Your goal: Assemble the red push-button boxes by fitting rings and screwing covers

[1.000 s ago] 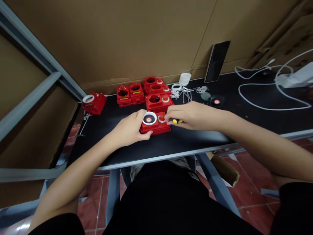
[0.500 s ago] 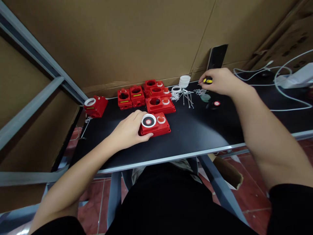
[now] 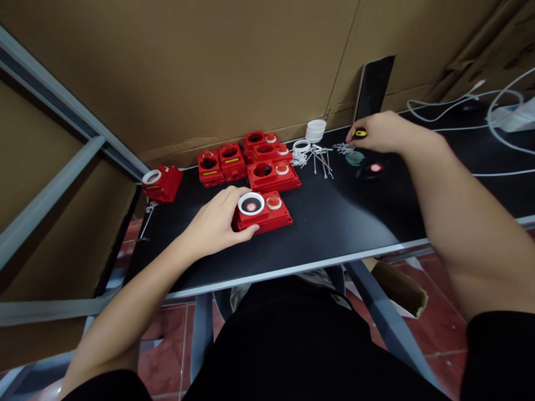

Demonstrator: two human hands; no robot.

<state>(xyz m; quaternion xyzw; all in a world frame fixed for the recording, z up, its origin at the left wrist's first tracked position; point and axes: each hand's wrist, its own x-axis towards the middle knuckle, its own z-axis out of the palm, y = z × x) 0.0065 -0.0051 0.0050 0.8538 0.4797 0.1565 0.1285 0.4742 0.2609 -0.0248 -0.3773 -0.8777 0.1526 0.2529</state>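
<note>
My left hand (image 3: pixel 219 220) is wrapped round the left end of a red housing (image 3: pixel 273 220) lying on the bench. A white ring (image 3: pixel 251 204) with a dark disc inside sits on that housing, beside a round orange-red button (image 3: pixel 274 201). At the back right, my right hand (image 3: pixel 382 133) is closed round a screwdriver (image 3: pixel 359 133) with a yellow-and-black handle; its shaft is hidden. Those fingertips hover at a small pile of screws (image 3: pixel 343 148). A clear round disc (image 3: pixel 355 159) and a black round part (image 3: pixel 371 169) lie just below the hand.
Several red housings (image 3: pixel 273 175) stand along the cardboard wall, another (image 3: pixel 163 184) at the far left. Stacked white rings (image 3: pixel 315 131), long metal bolts (image 3: pixel 321 161) and a dark upright panel (image 3: pixel 373 89) are at the back. White cables (image 3: pixel 455 111) run across the right side.
My right hand has lowered slightly towards the pile of screws with the screwdriver still in it. My left hand stays on the red housing. The view has shifted a little.
</note>
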